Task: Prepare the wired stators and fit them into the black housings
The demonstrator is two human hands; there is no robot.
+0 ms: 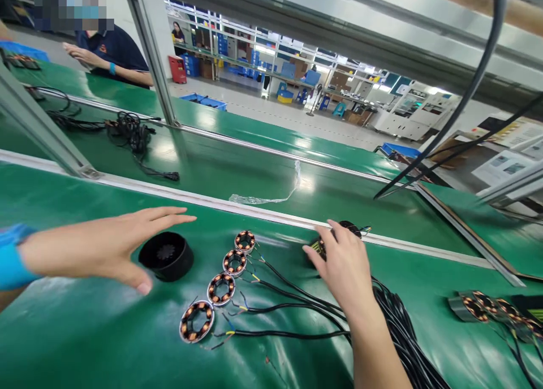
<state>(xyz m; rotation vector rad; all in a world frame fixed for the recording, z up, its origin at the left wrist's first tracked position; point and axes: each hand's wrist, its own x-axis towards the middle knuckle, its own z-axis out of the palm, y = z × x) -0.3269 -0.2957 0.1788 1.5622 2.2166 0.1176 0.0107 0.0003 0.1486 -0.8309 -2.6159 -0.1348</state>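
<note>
My left hand (123,242) is open, its fingers stretched out and thumb apart, beside a round black cup-shaped housing (167,257) with a gear-like shape inside. My right hand (344,262) has its fingers spread over a dark part with yellow markings (316,247); whether it touches the part is hidden. A round black piece (350,228) shows just behind those fingers. Between my hands, several ring-shaped stators with copper windings (221,289) lie in a slanting row. Thin coloured leads join them to black cables (292,306), which run under my right forearm.
A thick bundle of black cables (396,315) lies right of my forearm, and more copper-wound stators (487,305) sit farther right. Beyond the white rail (203,201) are a clear plastic strip (267,199) and tangled black cords (131,132). Metal posts (155,55) rise left; another person (114,55) sits opposite.
</note>
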